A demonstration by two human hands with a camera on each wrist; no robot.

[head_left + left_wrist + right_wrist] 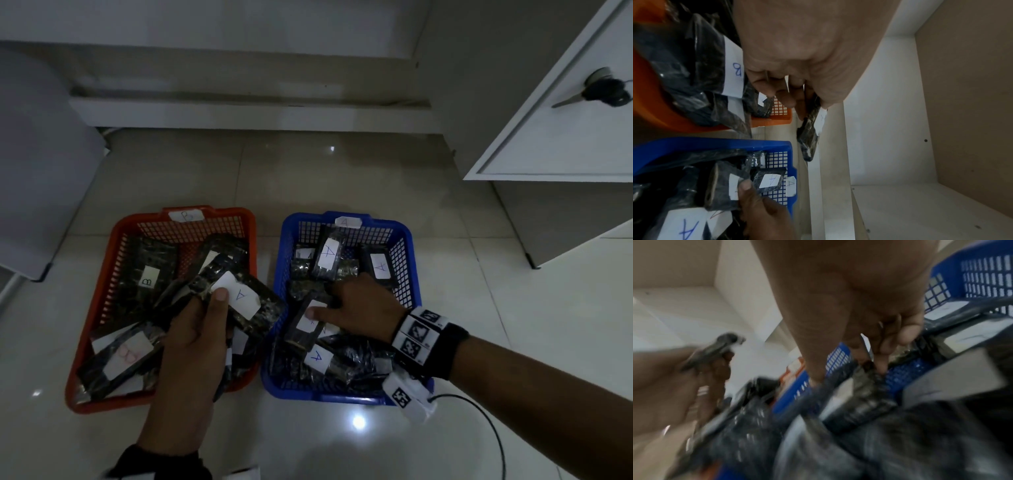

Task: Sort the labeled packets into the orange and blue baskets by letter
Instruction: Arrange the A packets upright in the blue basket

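An orange basket (212,213) tagged B stands on the left and a blue basket (404,233) tagged A on the right, both holding several dark packets with white labels. My left hand (219,301) grips a packet labelled A (263,311) above the orange basket, thumb on its label. The left wrist view shows this packet (809,138) hanging from the left hand's fingers (789,97). My right hand (322,303) is inside the blue basket and pinches a packet (301,329), its thumb covering the letter. The right wrist view is blurred, with fingers (879,353) on a dark packet (869,386).
A white cabinet (548,144) with scissors (596,92) on top stands at the right. A low white ledge (239,113) runs behind the baskets and a grey object (37,171) sits at the left. A black cable (486,421) trails over the tiled floor.
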